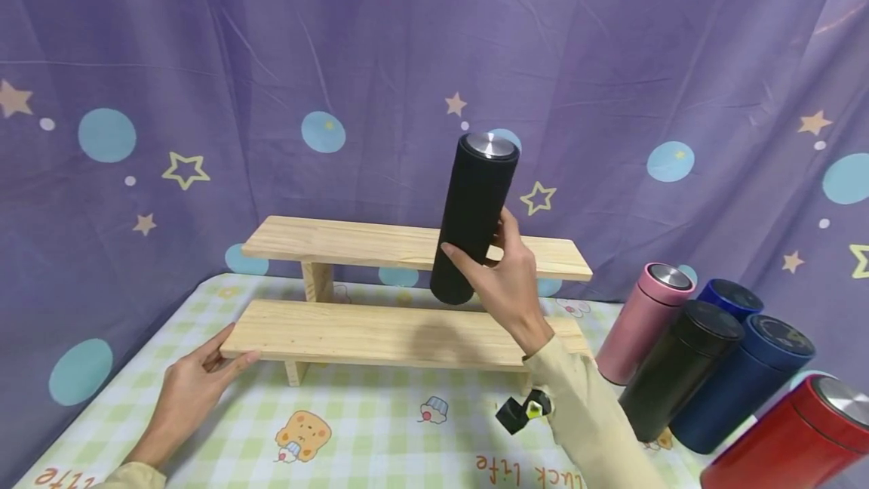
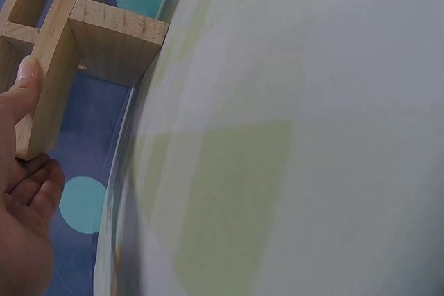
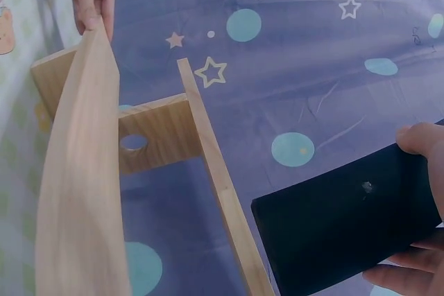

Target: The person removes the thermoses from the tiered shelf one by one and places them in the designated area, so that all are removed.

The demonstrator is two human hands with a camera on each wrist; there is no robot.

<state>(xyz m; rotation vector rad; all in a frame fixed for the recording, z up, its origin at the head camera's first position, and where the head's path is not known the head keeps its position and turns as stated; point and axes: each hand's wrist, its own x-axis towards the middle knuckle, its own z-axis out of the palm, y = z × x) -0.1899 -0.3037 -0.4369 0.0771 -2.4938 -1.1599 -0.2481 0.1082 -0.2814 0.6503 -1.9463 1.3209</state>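
Black bottle at 11 o'clock from right hand | long axis steep, top leaning toward 1 o'clock | right fingers curled round it | left hand farther, pinching lower plank at 9 o'clock end

The black flask is matt, its lid topped with shiny metal. The two-tier shelf is smooth, grained bare wood. Near the right edge of the tabletop, the red flask has a satin sheen. The backdrop curtain is creased cloth.
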